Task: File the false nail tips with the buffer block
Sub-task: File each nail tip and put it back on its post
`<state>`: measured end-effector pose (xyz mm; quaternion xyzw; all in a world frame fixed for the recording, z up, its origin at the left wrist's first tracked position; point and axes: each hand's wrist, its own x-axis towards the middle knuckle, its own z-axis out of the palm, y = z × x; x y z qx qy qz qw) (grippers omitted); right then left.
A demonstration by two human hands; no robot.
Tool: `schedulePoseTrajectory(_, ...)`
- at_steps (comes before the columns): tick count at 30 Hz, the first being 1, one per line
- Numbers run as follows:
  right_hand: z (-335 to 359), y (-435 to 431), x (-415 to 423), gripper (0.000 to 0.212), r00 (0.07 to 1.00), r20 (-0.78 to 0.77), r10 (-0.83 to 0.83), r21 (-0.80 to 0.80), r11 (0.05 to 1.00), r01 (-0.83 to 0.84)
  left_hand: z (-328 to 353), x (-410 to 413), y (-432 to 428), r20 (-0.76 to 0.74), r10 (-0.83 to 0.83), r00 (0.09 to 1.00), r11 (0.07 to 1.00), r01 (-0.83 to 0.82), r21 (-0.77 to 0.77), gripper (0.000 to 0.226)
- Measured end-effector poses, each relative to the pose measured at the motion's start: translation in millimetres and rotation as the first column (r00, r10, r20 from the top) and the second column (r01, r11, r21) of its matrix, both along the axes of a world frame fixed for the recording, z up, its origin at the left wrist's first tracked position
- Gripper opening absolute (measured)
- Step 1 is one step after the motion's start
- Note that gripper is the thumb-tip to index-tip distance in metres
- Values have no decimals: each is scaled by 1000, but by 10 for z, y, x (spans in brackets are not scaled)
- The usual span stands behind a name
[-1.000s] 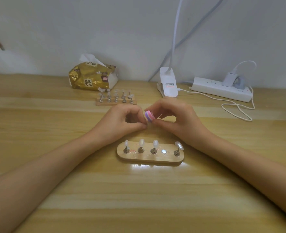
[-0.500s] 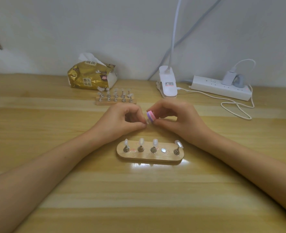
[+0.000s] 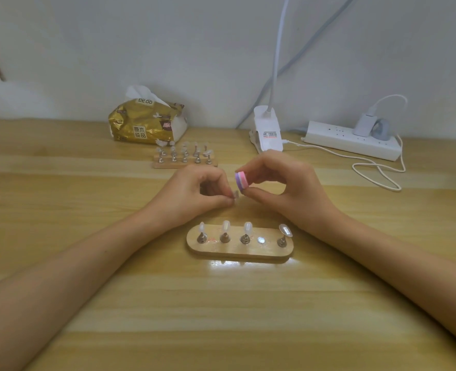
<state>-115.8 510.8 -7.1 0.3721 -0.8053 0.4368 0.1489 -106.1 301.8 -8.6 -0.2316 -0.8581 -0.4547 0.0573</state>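
Wooden stand [image 3: 237,251] blocks near approach; far stand [image 3: 185,163] behind; table [image 3: 61,210] sides open.

Home desk [image 3: 61,210]: tissue pack [image 3: 144,124], power strip [image 3: 350,141]

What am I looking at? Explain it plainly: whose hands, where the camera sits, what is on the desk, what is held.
No machine here: these are a person's two bare hands. The one picture comes from a camera worn on the head, looking forward and down at a wooden table. The right hand pinches a small buffer block with pink and purple layers. The left hand pinches one false nail tip right beside it; whether they touch I cannot tell. The near stand carries four nail tips on metal pegs, with one spot bare. A second stand sits farther back, by a gold tissue pack, a white lamp clip and a power strip.
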Motion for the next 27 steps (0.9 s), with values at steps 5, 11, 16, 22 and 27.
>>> schedulePoseTrajectory(5,10,23,0,11,998,60,4,9,1000,-5,-2,-11,6,-1,11,1000,1000,-11,-9,14)
schedulePoseTrajectory(11,12,9,11,12,999,39,25,13,1000,-26,-6,-15,2,5,14,1000,1000,-14,-7,12)
schedulePoseTrajectory(16,10,3,3,11,997,70,20,25,999,-22,-4,-14,5,3,11,1000,1000,-11,-9,10)
schedulePoseTrajectory(22,2,-12,5,11,999,42,20,24,999,-21,-2,-6,1,1,12,1000,1000,-12,-10,9)
schedulePoseTrajectory(27,3,-22,7,9,1000,-7,11,25,1000,-10,-5,-3,4,9,4,1000,1000,-4,9,14)
